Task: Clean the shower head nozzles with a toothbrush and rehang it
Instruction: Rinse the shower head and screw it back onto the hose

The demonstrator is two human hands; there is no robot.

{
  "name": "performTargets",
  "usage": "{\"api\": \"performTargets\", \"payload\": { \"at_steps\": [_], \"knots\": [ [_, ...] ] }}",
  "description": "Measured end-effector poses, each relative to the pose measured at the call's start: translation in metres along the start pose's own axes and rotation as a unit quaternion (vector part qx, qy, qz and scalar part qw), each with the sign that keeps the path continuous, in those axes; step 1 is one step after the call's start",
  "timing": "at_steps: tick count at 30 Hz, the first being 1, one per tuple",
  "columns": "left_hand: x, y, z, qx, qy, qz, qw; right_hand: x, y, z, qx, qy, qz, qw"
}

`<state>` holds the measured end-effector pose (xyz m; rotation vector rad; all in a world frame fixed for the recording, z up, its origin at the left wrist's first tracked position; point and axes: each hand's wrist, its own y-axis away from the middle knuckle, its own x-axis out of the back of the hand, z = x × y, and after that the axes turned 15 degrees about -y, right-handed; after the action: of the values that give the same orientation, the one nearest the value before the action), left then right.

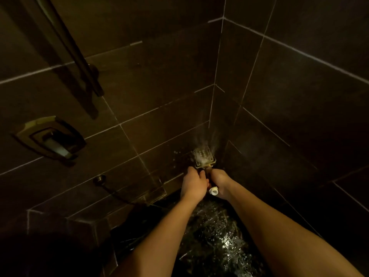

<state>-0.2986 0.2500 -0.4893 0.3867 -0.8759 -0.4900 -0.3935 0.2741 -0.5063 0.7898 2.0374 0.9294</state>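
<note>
Both hands are low in the tiled corner: the left hand (193,182) and right hand (219,181) are wrapped around the spraying shower head (203,157), with a white toothbrush end (213,190) poking from the right.

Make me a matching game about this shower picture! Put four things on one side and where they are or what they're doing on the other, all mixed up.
Things:
1. shower head
2. floor
3. wall handle
4. hose

Clues:
A. wet and shiny, between the arms
B. spraying water near the corner, held by the left hand and right hand
C. runs from a round wall fitting low on the left
D. pale lever in a square plate, far left

Pairs: 1-B, 2-A, 3-D, 4-C
</note>
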Motion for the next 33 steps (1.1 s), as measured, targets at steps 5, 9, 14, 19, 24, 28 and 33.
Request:
{"api": "performTargets", "payload": {
  "at_steps": [5,9,14,19,24,28,33],
  "knots": [
    [-0.015,0.016,0.034,0.021,0.02,0.005,1.0,0.03,0.012,-0.013,-0.011,-0.008,-0.003,1.0],
    [-0.013,0.009,0.041,0.017,-0.005,0.005,1.0,0.027,0.008,-0.018,-0.02,-0.01,0.007,1.0],
    [-0.012,0.004,0.039,0.009,-0.033,-0.007,0.999,0.021,0.011,-0.014,-0.007,0.024,-0.003,1.0],
    [-0.012,0.015,0.049,-0.014,-0.057,-0.016,0.998,0.031,0.011,-0.019,-0.003,0.036,-0.004,0.999],
    [-0.012,0.023,0.058,-0.019,-0.081,-0.02,0.996,0.036,0.015,-0.02,0.0,0.044,-0.024,0.999],
    [-0.016,0.023,0.056,-0.023,-0.104,-0.025,0.994,0.038,0.013,-0.02,0.0,0.03,-0.018,0.999],
    [-0.008,0.021,0.049,0.014,-0.117,0.012,0.993,0.045,0.009,-0.024,-0.024,0.003,-0.003,1.0]
  ]
}}
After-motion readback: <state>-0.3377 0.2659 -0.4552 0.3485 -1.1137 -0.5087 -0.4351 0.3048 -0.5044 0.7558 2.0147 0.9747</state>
